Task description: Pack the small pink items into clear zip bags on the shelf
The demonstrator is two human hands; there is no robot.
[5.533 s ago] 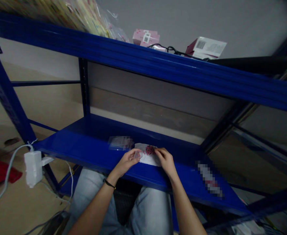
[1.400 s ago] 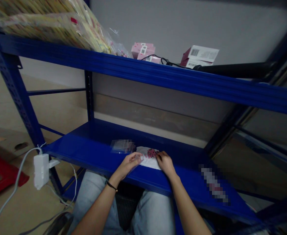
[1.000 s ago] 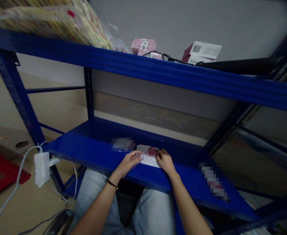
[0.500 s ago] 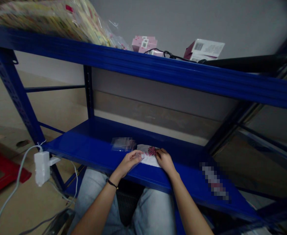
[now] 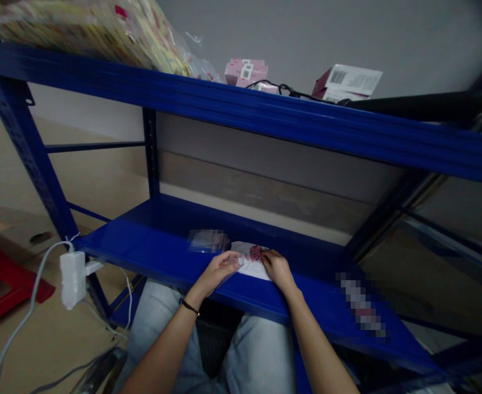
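A white cloth or sheet (image 5: 254, 269) lies on the blue shelf, with a pile of small dark-pink pieces (image 5: 256, 252) on it. My left hand (image 5: 220, 269) is closed on a clear plastic bag (image 5: 226, 279) at the sheet's left edge. On the right of the pile, my right hand (image 5: 277, 266) has its fingers bent down and pressed together at the pieces; whatever they pinch is too small to make out. Just beyond my left hand lies a stack of clear plastic bags (image 5: 208, 241).
The blue lower shelf (image 5: 142, 235) spans in front of my knees, under an upper beam (image 5: 224, 109). Above stand pink boxes (image 5: 246, 72), a white-and-maroon box (image 5: 348, 81) and a big bag of yellowish packets (image 5: 89, 41). A white power adapter (image 5: 73, 279) hangs at left.
The whole view has shifted slightly. Both hands stay at nearly the same spots by the white sheet, with no clear change in what they hold.
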